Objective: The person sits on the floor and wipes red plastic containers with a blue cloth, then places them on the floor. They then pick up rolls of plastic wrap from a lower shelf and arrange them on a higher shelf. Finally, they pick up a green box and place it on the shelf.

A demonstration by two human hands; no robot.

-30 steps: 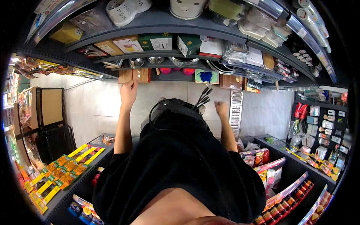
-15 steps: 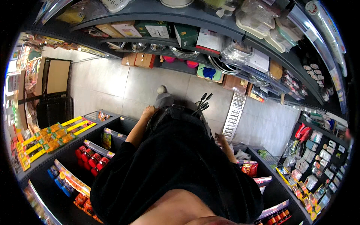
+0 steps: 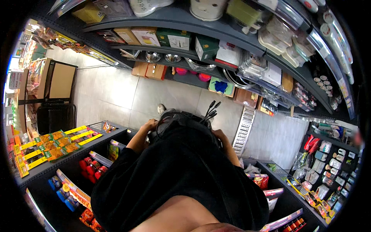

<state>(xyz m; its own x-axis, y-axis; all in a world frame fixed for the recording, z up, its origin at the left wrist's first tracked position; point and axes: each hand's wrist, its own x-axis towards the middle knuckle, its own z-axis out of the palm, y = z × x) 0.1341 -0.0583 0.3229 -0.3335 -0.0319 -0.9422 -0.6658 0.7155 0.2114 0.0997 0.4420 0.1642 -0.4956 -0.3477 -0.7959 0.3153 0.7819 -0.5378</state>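
Observation:
My left hand is beside the left edge of a black bag at my waist. Its fingers are bent toward the bag, their tips hidden, so I cannot see a grip. Along the bag's right side is my right hand, with most of its fingers out of sight behind the hand and the dark cloth. Several black cables stick up from the bag. One light shoe shows on the floor ahead of it.
Grey tiled floor runs between shelves. Ahead, a shelf unit carries boxes, bowls and plastic containers. Low racks flank me, with packaged snacks at left and hanging goods at right. A pale slotted strip lies on the floor.
My left hand has drawn back and slightly left. My right hand has come forward and inward, against the bag's side. The shelf unit ahead sits lower and farther right in view.

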